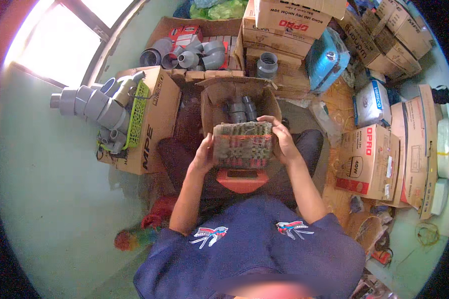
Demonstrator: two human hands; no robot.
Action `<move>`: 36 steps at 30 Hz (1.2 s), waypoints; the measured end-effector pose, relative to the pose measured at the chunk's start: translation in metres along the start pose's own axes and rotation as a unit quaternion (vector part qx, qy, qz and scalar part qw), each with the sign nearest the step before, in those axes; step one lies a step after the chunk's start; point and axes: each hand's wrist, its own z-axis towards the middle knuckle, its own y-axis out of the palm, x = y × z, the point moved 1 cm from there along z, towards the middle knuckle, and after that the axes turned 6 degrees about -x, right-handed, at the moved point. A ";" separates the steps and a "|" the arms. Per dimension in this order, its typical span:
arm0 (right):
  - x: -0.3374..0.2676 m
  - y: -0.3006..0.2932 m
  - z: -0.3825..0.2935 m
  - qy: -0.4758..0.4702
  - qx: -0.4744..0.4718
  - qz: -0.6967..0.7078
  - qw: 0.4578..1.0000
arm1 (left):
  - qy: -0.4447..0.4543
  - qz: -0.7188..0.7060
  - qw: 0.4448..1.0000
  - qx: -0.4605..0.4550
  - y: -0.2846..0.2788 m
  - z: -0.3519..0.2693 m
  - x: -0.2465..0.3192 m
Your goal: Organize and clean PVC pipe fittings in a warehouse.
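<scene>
Between my two hands is a folded woven cloth, greyish green with dark bands, pink patches and an orange line. My left hand presses its left edge. On the other side, my right hand grips the upper right corner, fingers over the top. Just below the cloth shows a red plastic piece with a dark rectangular opening; the cloth hides its upper part. Beyond the cloth stands an open cardboard box with dark grey pipe fittings inside.
A green plastic basket of grey pipe fittings sits on a carton at left. Another carton at the back holds more fittings and small red boxes. Cartons line the right side. A grey pipe coupling stands upright behind the open box.
</scene>
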 end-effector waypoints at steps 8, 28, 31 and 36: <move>0.039 -0.030 -0.019 0.149 -0.024 0.089 0.985 | 0.046 0.280 0.959 0.006 -0.017 0.010 -0.029; 0.098 -0.090 0.030 0.266 -0.073 -0.194 0.941 | -0.078 0.375 0.914 0.138 -0.231 0.200 -0.083; 0.118 -0.118 0.031 0.224 -0.020 -0.255 0.940 | -0.173 0.283 0.925 0.184 -0.260 0.258 -0.104; 0.124 -0.120 0.030 0.303 0.034 -0.279 0.911 | -0.241 0.155 0.928 0.237 -0.342 0.347 -0.168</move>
